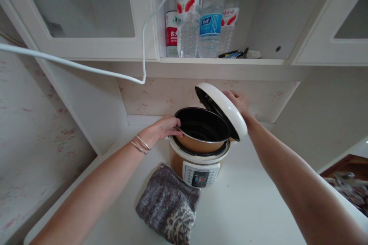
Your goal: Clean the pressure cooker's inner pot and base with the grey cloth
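Observation:
A rice cooker [176, 157] with a control panel on its front stands on the white counter, its white lid [227, 107] swung up and leaning to the right. Its inner pot [195, 144], black inside and golden outside, sits raised and tilted in the cooker's mouth. At the pot's left rim, my left hand [168, 127] is closed, with the fingers pinching the edge. My right hand [238, 102] is behind the raised lid, touching its back; the lid partly hides its fingers. A folded grey patterned cloth [169, 206] lies in front of the cooker.
Several plastic bottles [211, 26] stand on the open cabinet shelf [224, 61] above. A white cable [115, 74] hangs across the upper left. White side panels and a flowered wall [158, 97] surround the white counter [244, 199]. Small items [234, 54] lie at the shelf edge.

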Action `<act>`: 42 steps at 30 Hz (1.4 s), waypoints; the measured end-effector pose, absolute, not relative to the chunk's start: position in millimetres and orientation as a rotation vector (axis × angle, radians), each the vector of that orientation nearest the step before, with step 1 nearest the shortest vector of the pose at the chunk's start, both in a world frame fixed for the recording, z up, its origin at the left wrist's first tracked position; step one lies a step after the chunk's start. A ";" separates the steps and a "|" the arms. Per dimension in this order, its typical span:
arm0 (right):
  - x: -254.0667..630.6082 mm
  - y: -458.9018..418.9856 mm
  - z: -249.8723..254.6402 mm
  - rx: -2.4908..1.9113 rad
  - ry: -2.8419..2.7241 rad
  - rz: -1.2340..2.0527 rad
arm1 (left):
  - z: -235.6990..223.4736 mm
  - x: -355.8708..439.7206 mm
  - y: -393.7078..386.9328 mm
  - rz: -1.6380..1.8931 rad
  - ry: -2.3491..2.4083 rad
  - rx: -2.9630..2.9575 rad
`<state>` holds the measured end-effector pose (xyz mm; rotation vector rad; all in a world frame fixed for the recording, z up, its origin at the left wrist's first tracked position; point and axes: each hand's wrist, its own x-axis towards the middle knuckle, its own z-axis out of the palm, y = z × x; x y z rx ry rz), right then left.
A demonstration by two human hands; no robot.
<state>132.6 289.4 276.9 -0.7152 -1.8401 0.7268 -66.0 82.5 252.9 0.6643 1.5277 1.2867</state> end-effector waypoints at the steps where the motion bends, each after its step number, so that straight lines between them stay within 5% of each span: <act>1: 130.1 290.0 277.5 -0.708 -1.865 0.710 | 252.5 -65.5 82.0 1.276 1.565 0.670; 14: 113.9 286.4 280.5 -0.687 -2.006 0.604 | 219.5 -69.9 78.2 1.098 2.034 0.869; 20: 108.1 281.7 281.2 -0.648 -2.097 0.561 | 189.9 -76.8 71.6 0.979 2.431 1.496; 30: 78.7 245.5 259.7 -0.478 -2.466 0.138 | 165.6 -95.8 45.0 1.527 2.376 1.312; 42: 66.8 238.7 251.8 -0.418 -2.564 -0.196 | 183.3 -88.0 44.2 1.367 2.216 1.667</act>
